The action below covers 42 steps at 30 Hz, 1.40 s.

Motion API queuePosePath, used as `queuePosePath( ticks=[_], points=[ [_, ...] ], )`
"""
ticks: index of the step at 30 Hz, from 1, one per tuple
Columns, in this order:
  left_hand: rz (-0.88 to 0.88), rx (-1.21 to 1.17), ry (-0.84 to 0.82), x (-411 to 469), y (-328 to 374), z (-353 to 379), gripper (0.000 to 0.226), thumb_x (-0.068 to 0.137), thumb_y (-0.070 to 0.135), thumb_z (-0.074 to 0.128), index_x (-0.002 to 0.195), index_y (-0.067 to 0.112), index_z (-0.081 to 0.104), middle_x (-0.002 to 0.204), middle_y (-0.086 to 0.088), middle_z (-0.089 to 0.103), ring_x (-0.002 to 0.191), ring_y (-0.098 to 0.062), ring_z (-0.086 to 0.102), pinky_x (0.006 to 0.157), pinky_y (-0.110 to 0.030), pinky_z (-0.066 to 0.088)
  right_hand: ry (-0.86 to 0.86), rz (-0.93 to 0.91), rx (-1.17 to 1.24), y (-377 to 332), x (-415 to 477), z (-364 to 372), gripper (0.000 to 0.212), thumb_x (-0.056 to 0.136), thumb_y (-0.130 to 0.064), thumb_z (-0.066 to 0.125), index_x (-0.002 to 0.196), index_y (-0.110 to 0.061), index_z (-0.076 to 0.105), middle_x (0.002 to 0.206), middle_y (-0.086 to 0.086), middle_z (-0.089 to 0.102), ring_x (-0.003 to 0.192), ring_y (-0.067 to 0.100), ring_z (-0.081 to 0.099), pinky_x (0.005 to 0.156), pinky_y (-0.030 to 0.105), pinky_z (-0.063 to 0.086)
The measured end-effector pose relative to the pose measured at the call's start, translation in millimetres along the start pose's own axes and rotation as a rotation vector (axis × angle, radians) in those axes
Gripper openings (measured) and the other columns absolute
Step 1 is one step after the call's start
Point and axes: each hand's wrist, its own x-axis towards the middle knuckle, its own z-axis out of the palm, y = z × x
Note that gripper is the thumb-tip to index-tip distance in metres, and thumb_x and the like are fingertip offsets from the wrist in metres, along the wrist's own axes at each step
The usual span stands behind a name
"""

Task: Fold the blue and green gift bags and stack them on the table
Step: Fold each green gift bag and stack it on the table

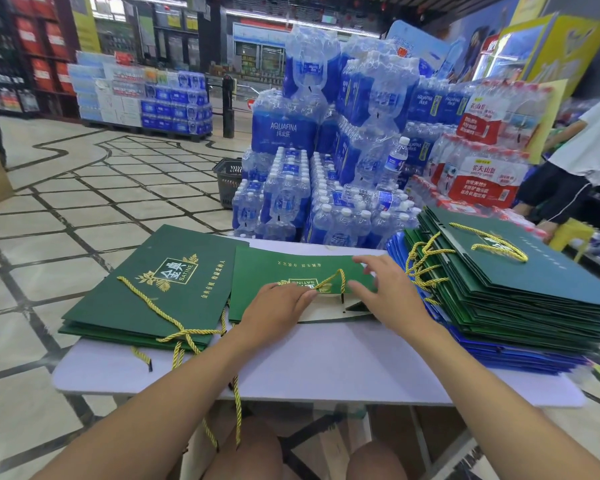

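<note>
A green gift bag (284,268) lies flat in the middle of the white table (312,372), its gold cord handle looped between my hands. My left hand (274,308) presses on the bag's near edge with straight fingers. My right hand (388,292) holds the bag's right end, thumb and fingers curled at the folded flap. To the left lies a small stack of green bags (153,289) with gold cords trailing off the table. On the right rises a tall pile of green bags (520,282) over blue bags (513,351).
Shrink-wrapped packs of bottled water (326,150) stand right behind the table. A dark shopping basket (227,181) sits on the tiled floor. A person in a white shirt (586,157) stands at the far right. My knees show under the table's front edge.
</note>
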Motion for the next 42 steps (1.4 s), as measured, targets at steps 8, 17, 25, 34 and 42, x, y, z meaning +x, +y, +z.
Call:
queuePosePath(
  ticks=[8,17,25,34,42],
  points=[
    [0.005,-0.064,0.034,-2.5,11.9,-6.0,0.047,0.112,0.045,0.031,0.069,0.026,0.034,0.062,0.005,0.042,0.061,-0.010,0.041,0.069,-0.035,0.020,-0.121,0.409,0.107,-27.4,-26.7,19.6,0.043,0.091,-0.049,0.061,0.063,-0.016,0.069,0.056,-0.005,0.066,0.053,0.015,0.064,0.060,0.034,0.054],
    [0.037,-0.033,0.046,-1.7,9.5,-2.8,0.043,0.112,0.046,0.030,0.074,0.033,0.042,0.067,0.013,0.047,0.072,-0.015,0.043,0.074,-0.032,0.025,-0.107,0.469,0.245,-47.7,-20.8,21.3,0.038,0.092,-0.033,0.061,0.061,-0.014,0.069,0.053,-0.003,0.068,0.049,0.011,0.066,0.064,0.031,0.054],
    [0.046,0.022,-0.018,2.4,11.6,4.5,0.053,0.107,0.057,0.021,0.120,0.034,0.066,0.115,0.011,0.070,0.108,-0.014,0.061,0.098,-0.043,0.041,-0.224,0.632,0.548,-41.8,-13.7,7.9,0.038,0.098,-0.037,0.058,0.080,-0.009,0.077,0.056,-0.001,0.063,0.045,0.012,0.051,0.048,0.024,0.035],
    [0.008,0.134,-0.145,-12.5,9.8,-6.4,0.046,0.107,0.059,0.032,0.144,0.043,0.053,0.162,-0.009,0.038,0.153,-0.035,0.024,0.125,-0.059,0.011,-0.289,0.351,-0.155,-14.7,11.3,31.2,0.018,0.092,-0.050,0.064,0.089,-0.033,0.067,0.095,-0.006,0.071,0.089,0.022,0.063,0.075,0.037,0.055],
    [0.064,0.142,-0.189,-15.5,13.5,-9.4,0.048,0.098,0.070,0.045,0.140,0.049,0.054,0.167,-0.011,0.028,0.154,-0.032,0.025,0.127,-0.054,0.012,-0.243,0.517,0.378,-22.9,47.9,19.0,0.017,0.097,-0.016,0.053,0.091,-0.015,0.070,0.095,0.004,0.077,0.085,0.020,0.070,0.065,0.027,0.045]
  ],
)
